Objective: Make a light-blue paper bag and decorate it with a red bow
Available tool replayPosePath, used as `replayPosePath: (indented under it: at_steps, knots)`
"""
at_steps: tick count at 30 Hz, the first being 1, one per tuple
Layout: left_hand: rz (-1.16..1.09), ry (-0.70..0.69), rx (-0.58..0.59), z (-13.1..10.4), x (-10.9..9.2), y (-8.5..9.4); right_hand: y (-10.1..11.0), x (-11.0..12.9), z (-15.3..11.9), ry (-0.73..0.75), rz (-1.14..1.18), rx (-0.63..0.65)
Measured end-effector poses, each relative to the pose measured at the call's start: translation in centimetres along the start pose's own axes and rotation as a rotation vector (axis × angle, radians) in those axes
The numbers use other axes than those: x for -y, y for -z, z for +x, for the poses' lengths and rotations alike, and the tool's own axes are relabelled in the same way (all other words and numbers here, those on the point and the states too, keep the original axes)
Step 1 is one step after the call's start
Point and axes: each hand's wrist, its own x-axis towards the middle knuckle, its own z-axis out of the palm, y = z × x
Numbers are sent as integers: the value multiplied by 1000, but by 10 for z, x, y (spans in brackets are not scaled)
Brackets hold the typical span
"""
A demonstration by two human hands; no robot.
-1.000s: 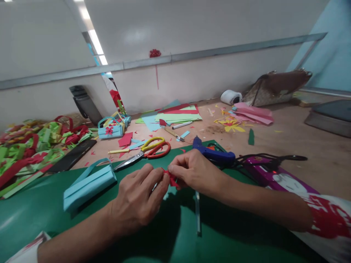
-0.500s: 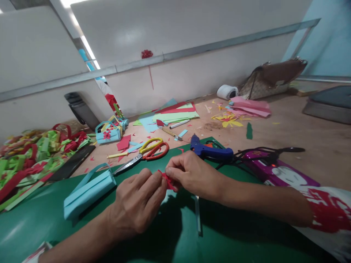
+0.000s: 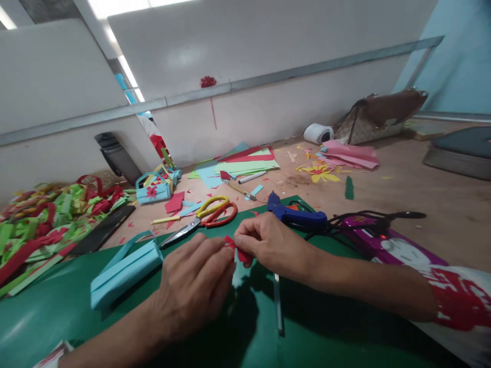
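A small piece of red paper (image 3: pixel 242 255), partly hidden by fingers, is pinched between my two hands above the green mat (image 3: pixel 46 317). My left hand (image 3: pixel 195 281) is closed with its fingertips at the paper's left side. From the right, my right hand (image 3: pixel 264 237) grips it between thumb and forefinger. Left of my hands lies a light blue paper handbag (image 3: pixel 126 273) with a strap. Scissors (image 3: pixel 203 220) with yellow and orange handles rest just beyond my left hand. Behind my right hand is a blue glue gun (image 3: pixel 297 214); a clear glue stick (image 3: pixel 278 304) lies below.
A purple power strip (image 3: pixel 395 243) with black cables sits at right. Red and green paper strips (image 3: pixel 49 230) are heaped at left beside a dark phone (image 3: pixel 103 230). Behind stand a finished small blue bag (image 3: pixel 153 192), a bottle (image 3: pixel 117 158), paper sheets (image 3: pixel 249 161) and a brown handbag (image 3: pixel 383 117).
My left fingers have shifted slightly on the red paper, and more of it shows between the hands. The whole view has tilted up a little; other things stay put.
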Motion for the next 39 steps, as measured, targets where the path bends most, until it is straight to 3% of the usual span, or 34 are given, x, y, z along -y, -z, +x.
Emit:
replayPosePath:
  at_steps: [7,12,18,24,29,39]
  knots:
    - [-569,882,155,14,-2,-1,0,-1,0,35,-85,-10]
    - [-1029,1205,255,20,-1,-8,-2,-2,0,64,-142,-29]
    - [-1103,1254,255,17,0,-11,-2,-3,0,102,-131,-23]
    - [-1148,1311,172,16,2,-12,-1,-11,5,143,-7,29]
    - [-1226,1344,162,12,6,-15,-2,-15,8,70,185,46]
    - [-1212,1333,156,13,0,-16,-4,-9,5,-54,78,45]
